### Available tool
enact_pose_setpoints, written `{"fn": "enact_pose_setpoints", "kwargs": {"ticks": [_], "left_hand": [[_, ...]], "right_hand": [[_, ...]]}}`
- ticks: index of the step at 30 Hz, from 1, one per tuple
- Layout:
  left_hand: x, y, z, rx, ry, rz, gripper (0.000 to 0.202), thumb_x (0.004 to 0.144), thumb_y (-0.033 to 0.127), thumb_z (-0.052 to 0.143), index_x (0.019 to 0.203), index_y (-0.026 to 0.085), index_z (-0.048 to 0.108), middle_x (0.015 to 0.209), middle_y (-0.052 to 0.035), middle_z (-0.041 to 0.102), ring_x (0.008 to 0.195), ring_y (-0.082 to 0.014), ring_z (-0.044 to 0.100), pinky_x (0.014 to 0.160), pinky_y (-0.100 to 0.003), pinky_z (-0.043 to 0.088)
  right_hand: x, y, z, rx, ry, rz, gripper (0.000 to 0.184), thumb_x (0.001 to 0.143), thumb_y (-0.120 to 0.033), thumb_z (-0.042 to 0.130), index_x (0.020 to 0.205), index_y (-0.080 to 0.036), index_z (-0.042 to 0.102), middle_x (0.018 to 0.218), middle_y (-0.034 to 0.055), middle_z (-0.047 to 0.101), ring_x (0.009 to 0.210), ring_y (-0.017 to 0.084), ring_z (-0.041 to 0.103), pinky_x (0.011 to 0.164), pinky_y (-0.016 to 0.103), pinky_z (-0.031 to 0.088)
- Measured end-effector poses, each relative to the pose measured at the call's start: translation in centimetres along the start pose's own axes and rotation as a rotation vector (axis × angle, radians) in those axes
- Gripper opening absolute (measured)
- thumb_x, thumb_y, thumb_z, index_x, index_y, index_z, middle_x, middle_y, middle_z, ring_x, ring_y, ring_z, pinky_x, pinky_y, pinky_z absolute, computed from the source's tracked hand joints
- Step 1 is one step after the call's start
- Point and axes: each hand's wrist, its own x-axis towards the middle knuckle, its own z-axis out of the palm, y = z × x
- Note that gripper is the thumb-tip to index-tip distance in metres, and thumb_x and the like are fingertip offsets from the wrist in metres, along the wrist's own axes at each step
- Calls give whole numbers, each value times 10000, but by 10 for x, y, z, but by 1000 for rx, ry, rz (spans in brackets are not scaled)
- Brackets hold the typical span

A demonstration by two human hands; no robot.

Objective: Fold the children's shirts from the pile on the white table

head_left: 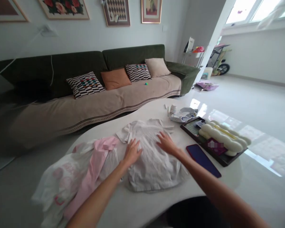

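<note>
A pale grey short-sleeved T-shirt (152, 167) lies spread on a white table (178, 196), its neck end away from me and its hem towards me. On the left side of the shirt rests my left hand (133, 151), fingers stretched out. My right hand (165, 143) lies on the upper right part with its fingers spread. Neither hand grips the cloth, which shows some wrinkles. Left of the shirt, a pile of white clothes (61, 177) and a pink garment (95, 167) hangs partly over the table edge.
Right of the shirt lie a dark blue phone (203, 160) and a dark tray (224, 161) holding a cream, wavy tissue box cover (218, 134). Behind them are a crumpled plastic pack (184, 114) and a small white bottle (173, 109). A green sofa (133, 53) stands beyond the table.
</note>
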Motion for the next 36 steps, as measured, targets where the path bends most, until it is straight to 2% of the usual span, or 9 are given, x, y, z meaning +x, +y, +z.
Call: {"fn": "enact_pose_setpoints", "kwargs": {"ticks": [2,4,7,13,18,21,27,31,36], "left_hand": [[-30,6,34,51,-40,2,570,804,438,447,1318,200,384,1419,-111,276,1311,-289,194,1018,-448,239],[-51,7,58,105,-9,-1,597,805,483,430,1346,251,331,1442,-90,224,1320,-297,157,1028,-469,199],[-65,10,75,167,57,-44,603,816,520,384,1360,277,294,1443,-89,219,1317,-306,162,1033,-487,159],[-69,27,76,185,29,-92,643,796,564,388,1366,291,269,1440,-87,229,1316,-312,161,1034,-498,143],[-81,29,52,116,-142,-61,632,794,574,380,1350,283,314,1441,-97,223,1307,-326,185,1018,-503,186],[-103,30,42,102,-118,22,644,792,543,419,1367,297,265,1462,-85,152,1325,-322,107,1021,-515,167],[-153,39,65,93,-120,-27,661,789,526,447,1374,320,220,1472,-86,95,1332,-322,52,1006,-545,170],[-160,40,75,97,-87,-45,637,805,532,415,1373,309,232,1471,-88,105,1332,-322,41,1008,-537,175],[-158,40,77,94,-80,-45,634,820,546,368,1380,283,228,1469,-103,106,1331,-327,29,1011,-525,181]], "right_hand": [[-42,-15,48,15,-106,50,573,828,-467,424,1340,-224,336,1448,115,184,1311,340,135,975,536,229],[-75,-22,82,21,-99,134,625,820,-555,367,1376,-300,240,1470,73,108,1323,352,36,964,588,189],[-100,-19,103,-4,-16,135,629,819,-600,308,1381,-340,195,1475,41,81,1325,339,-11,984,588,143],[-107,2,96,-47,44,124,593,833,-581,305,1373,-359,198,1469,14,127,1334,297,32,1008,552,157],[-114,1,79,-40,-30,131,584,843,-560,307,1372,-326,232,1465,52,145,1331,302,70,988,542,216],[-123,-6,75,-47,21,116,610,838,-571,307,1380,-306,220,1471,59,107,1333,304,23,996,547,188],[-142,-6,101,-73,-40,173,611,844,-578,264,1388,-319,166,1477,64,39,1331,306,-22,981,586,153],[-144,-2,111,-91,-39,182,619,838,-591,257,1388,-342,120,1479,43,-7,1331,300,-43,986,587,127],[-142,-4,102,-80,-92,189,626,838,-603,237,1390,-339,105,1479,42,-31,1330,299,-53,990,581,118]]}}
